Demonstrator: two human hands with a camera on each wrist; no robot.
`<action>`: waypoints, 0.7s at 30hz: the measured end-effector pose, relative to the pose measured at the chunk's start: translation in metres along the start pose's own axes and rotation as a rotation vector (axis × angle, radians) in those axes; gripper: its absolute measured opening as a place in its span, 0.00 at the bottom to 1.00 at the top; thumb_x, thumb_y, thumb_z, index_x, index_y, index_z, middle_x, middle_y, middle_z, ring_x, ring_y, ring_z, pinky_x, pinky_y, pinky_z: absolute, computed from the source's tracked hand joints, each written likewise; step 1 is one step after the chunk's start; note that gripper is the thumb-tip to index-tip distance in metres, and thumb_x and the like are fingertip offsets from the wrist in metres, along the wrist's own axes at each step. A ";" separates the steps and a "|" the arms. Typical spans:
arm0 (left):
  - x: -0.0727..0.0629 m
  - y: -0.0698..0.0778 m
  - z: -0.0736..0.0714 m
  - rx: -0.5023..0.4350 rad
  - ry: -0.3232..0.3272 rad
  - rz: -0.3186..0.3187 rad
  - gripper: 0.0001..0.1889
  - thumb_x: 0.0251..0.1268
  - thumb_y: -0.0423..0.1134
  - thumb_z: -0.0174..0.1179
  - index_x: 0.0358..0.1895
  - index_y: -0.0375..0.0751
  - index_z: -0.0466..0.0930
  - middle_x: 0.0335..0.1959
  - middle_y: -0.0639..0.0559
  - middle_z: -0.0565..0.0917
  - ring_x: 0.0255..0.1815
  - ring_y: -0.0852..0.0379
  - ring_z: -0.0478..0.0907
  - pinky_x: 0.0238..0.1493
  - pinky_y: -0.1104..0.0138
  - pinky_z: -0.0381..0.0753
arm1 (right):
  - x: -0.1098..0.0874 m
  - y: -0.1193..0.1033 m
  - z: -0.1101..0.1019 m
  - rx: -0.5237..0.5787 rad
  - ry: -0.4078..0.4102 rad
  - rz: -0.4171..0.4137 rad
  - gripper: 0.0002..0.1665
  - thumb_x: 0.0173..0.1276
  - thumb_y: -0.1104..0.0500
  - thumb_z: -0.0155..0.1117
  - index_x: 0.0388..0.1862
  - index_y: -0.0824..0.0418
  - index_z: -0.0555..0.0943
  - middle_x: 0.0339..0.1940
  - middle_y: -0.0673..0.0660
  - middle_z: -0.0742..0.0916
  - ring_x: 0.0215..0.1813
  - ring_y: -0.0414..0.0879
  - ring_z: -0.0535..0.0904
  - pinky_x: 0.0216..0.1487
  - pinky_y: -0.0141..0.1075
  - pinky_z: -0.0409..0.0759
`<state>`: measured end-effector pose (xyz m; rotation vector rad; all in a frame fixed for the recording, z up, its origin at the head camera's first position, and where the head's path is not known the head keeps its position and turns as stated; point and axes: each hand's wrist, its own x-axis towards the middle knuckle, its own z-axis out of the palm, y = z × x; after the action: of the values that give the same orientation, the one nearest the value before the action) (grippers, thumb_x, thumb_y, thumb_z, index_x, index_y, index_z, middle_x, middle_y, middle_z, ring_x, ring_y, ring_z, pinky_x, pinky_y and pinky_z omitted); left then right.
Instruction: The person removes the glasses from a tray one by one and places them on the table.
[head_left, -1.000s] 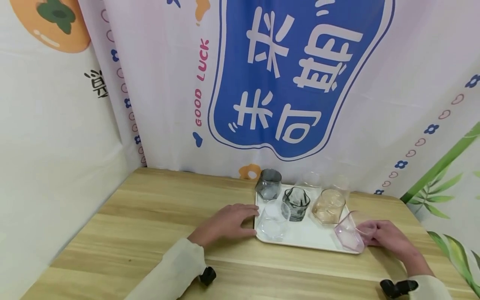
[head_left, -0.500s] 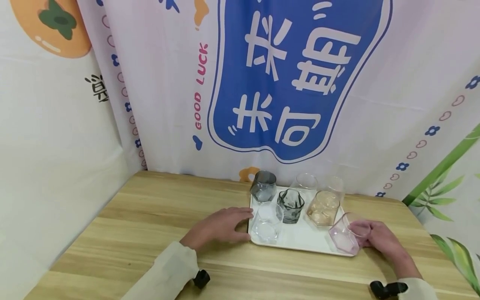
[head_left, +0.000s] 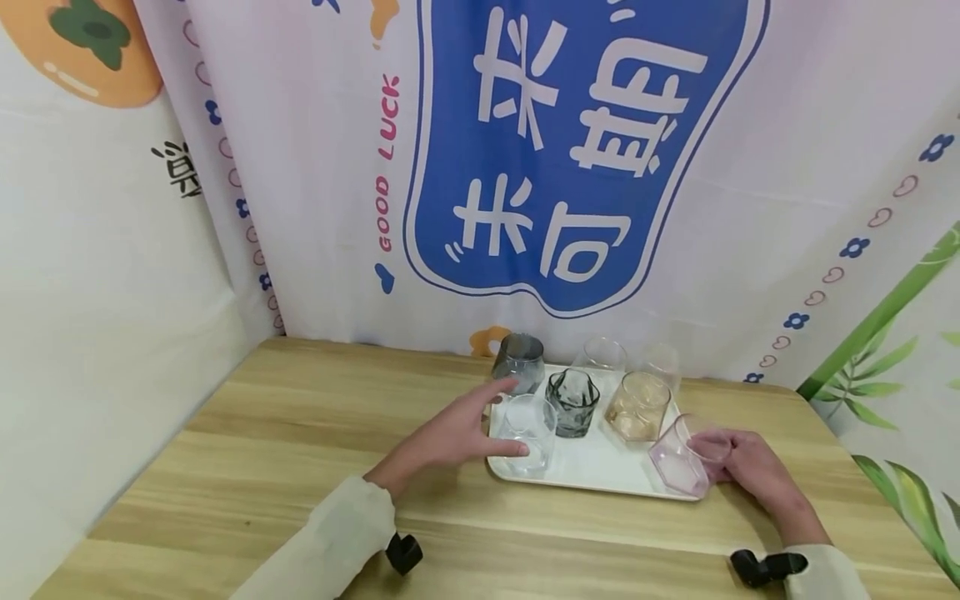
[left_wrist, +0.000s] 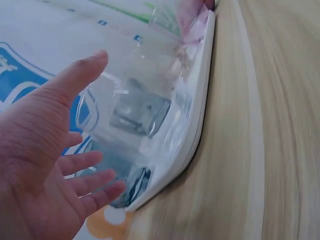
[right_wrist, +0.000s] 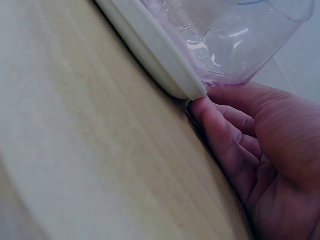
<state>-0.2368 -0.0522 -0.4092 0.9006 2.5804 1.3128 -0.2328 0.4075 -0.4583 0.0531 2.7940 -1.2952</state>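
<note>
A white tray (head_left: 600,473) carries several drinking glasses. My left hand (head_left: 455,429) is spread at the tray's left end, thumb and fingers apart around a clear glass (head_left: 538,437). The left wrist view shows the fingers (left_wrist: 102,197) straight, with a gap before that glass. Behind it stand a smoky grey glass (head_left: 522,367) and a dark faceted glass (head_left: 572,408). At the right end, my right hand (head_left: 752,471) pinches the tray's rim (right_wrist: 185,82) beside a pink glass (head_left: 675,467). Part of that hand is hidden behind the pink glass in the head view.
An amber glass (head_left: 636,410) stands right of centre on the tray. Two faint clear glasses are at the back, one (head_left: 602,354) left of the other (head_left: 663,367). The wooden table (head_left: 247,450) meets a printed curtain (head_left: 337,208) just behind the tray.
My left hand has left the tray's left edge and lifted over it to the clear glass, fingers spread wider. The right hand stays at the tray's right edge.
</note>
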 end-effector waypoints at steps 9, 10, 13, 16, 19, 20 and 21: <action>0.011 0.009 0.011 -0.012 0.048 0.014 0.53 0.54 0.53 0.79 0.79 0.38 0.61 0.76 0.44 0.68 0.73 0.42 0.68 0.69 0.50 0.70 | 0.002 0.000 0.002 0.059 -0.009 -0.009 0.32 0.74 0.47 0.67 0.59 0.74 0.81 0.46 0.62 0.88 0.34 0.43 0.84 0.34 0.36 0.85; 0.012 0.010 0.012 -0.001 0.046 0.008 0.53 0.54 0.53 0.79 0.79 0.38 0.61 0.76 0.45 0.68 0.73 0.44 0.67 0.70 0.51 0.69 | 0.002 0.000 0.002 0.064 -0.012 -0.004 0.32 0.74 0.46 0.68 0.60 0.74 0.81 0.45 0.62 0.88 0.34 0.44 0.84 0.34 0.36 0.85; 0.014 0.011 0.016 0.027 0.032 -0.013 0.51 0.55 0.54 0.78 0.79 0.38 0.62 0.76 0.46 0.69 0.74 0.47 0.66 0.72 0.52 0.66 | 0.002 0.000 0.002 0.053 -0.006 0.005 0.33 0.73 0.45 0.69 0.59 0.74 0.82 0.44 0.61 0.88 0.33 0.44 0.84 0.34 0.36 0.84; 0.015 0.013 0.018 0.041 0.015 -0.038 0.48 0.57 0.54 0.77 0.78 0.39 0.64 0.73 0.46 0.72 0.72 0.46 0.69 0.71 0.51 0.69 | 0.002 0.000 0.002 0.022 0.006 0.005 0.34 0.71 0.43 0.69 0.59 0.72 0.82 0.43 0.60 0.88 0.33 0.45 0.83 0.33 0.36 0.84; 0.014 0.016 0.018 0.043 0.009 -0.064 0.46 0.57 0.55 0.76 0.77 0.43 0.66 0.68 0.47 0.77 0.68 0.48 0.73 0.68 0.52 0.72 | 0.002 -0.001 0.002 0.010 0.006 -0.001 0.34 0.72 0.43 0.68 0.59 0.72 0.82 0.44 0.61 0.88 0.33 0.45 0.82 0.33 0.36 0.84; 0.015 0.016 0.018 0.049 0.009 -0.068 0.46 0.57 0.55 0.76 0.76 0.43 0.67 0.67 0.47 0.78 0.67 0.48 0.74 0.67 0.52 0.73 | 0.001 -0.001 0.002 0.010 0.006 0.000 0.34 0.72 0.43 0.68 0.59 0.72 0.82 0.44 0.61 0.88 0.33 0.45 0.82 0.33 0.36 0.84; 0.015 0.016 0.018 0.059 0.010 -0.072 0.45 0.57 0.56 0.76 0.76 0.44 0.68 0.65 0.48 0.79 0.66 0.49 0.75 0.66 0.53 0.74 | 0.001 -0.001 0.002 0.012 0.008 0.003 0.34 0.72 0.43 0.68 0.59 0.72 0.82 0.44 0.61 0.88 0.33 0.45 0.82 0.33 0.36 0.84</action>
<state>-0.2354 -0.0243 -0.4055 0.8037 2.6457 1.2319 -0.2339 0.4055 -0.4584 0.0633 2.7912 -1.3142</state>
